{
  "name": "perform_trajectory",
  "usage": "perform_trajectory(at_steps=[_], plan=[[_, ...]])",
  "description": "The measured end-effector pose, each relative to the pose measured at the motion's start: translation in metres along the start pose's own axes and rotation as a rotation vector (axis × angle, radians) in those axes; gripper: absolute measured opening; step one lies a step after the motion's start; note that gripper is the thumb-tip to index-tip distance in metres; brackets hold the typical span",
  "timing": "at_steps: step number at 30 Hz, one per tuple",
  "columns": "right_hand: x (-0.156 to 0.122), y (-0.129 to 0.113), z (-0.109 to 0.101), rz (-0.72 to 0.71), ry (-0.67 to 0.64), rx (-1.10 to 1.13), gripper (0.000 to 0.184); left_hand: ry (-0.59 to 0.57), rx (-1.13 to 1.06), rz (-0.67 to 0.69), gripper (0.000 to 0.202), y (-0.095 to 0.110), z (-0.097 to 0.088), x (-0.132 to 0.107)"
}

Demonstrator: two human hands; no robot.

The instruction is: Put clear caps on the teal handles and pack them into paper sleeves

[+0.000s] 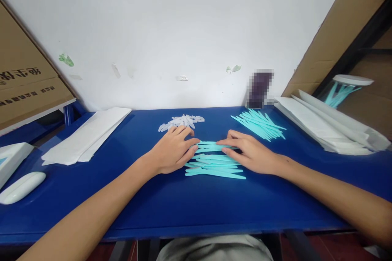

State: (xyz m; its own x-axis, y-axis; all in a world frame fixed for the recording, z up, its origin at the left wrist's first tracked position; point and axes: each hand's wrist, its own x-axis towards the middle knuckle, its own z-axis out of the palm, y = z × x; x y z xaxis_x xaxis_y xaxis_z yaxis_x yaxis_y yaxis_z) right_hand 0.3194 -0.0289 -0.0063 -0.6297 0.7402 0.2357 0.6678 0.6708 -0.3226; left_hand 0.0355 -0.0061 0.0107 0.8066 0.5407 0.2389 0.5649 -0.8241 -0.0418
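Observation:
Slim turquoise plastic sticks shaped like eyebrow razors [216, 168] lie side by side on the blue table in front of me, pointing left to right. At their left ends, my left hand [173, 151] has thumb and index finger closed on the far sticks. From the other side, my right hand [252, 153] holds the same far sticks between its thumb and index finger. The nearer sticks lie loosely on the table, partly fanned. Just beyond my left hand is a heap of small whitish translucent plastic pieces [183, 121].
Another turquoise pile [260, 124] lies at the back right. White paper sheets or bags lie on the left [88, 136] and right [324, 126]. A white rounded object [23, 187] is at the left edge. A lidded jar [343, 91] of turquoise sticks stands far right. A wall closes the back.

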Motion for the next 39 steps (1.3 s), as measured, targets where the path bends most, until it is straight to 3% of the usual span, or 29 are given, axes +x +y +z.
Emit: perform_trajectory(at_steps=[9,18,23,27,30,33,39], plan=[[0.0,-0.002,-0.001,-0.006,-0.019,-0.005,0.037,-0.031,-0.023,-0.02,0.046,-0.001,0.002,-0.001],[0.001,-0.002,-0.003,0.021,-0.063,0.039,0.045,-0.072,-0.07,0.021,0.045,0.001,0.002,-0.002],[0.0,-0.002,-0.006,0.071,-0.116,-0.088,0.052,-0.065,-0.084,0.031,0.045,0.001,0.002,-0.003],[0.001,0.005,-0.007,0.106,-0.029,-0.22,0.049,-0.048,-0.086,0.039,0.044,0.001,0.001,-0.003],[0.003,0.013,-0.007,0.017,0.042,-0.21,0.043,-0.047,-0.083,0.043,0.044,0.002,0.001,-0.003],[0.004,0.02,-0.007,-0.05,-0.033,-0.152,0.044,-0.049,-0.08,0.038,0.045,0.002,0.001,-0.002],[0.001,0.035,-0.007,0.042,-0.041,-0.212,0.041,-0.047,-0.08,0.029,0.046,0.001,0.0,-0.001]])
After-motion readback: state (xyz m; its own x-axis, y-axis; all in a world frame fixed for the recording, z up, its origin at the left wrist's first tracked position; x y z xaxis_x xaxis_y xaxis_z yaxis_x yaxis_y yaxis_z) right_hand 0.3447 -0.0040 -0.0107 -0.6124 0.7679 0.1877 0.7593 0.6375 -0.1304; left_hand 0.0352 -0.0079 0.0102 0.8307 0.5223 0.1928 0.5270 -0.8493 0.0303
